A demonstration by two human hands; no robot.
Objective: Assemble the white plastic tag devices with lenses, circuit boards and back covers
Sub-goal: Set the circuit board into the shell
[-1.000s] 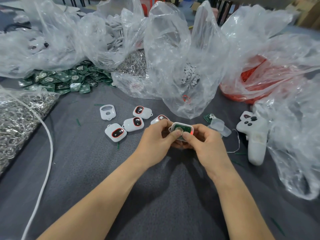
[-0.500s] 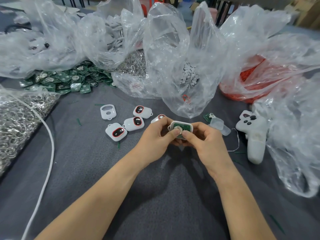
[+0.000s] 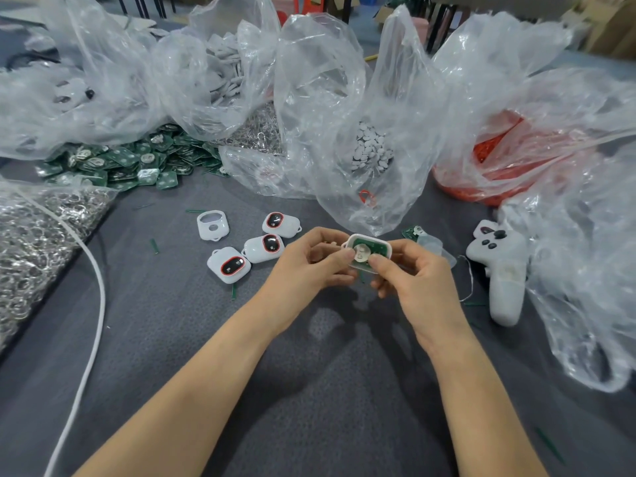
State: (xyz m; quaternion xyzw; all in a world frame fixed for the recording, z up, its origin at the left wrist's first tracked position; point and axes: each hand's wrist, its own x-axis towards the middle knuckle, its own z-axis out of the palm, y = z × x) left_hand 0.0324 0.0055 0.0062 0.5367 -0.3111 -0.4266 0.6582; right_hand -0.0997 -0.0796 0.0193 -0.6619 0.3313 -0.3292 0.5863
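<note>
Left grip (image 3: 309, 266) and right grip (image 3: 409, 277) both pinch the white tag shell (image 3: 387, 245), held off the counter (image 3: 309, 390) at mid-frame, open side up. The green circuit board (image 3: 374, 245) sits inside it. Versus a second ago, the thumbs have slid from the board's centre to its near edge, exposing the round metal contact; the shell has barely moved. Board looks seated, pressing about done. Back cover not on yet, likely next. Three finished tags (image 3: 229, 265) and an empty shell (image 3: 212, 224) lie to the left.
</note>
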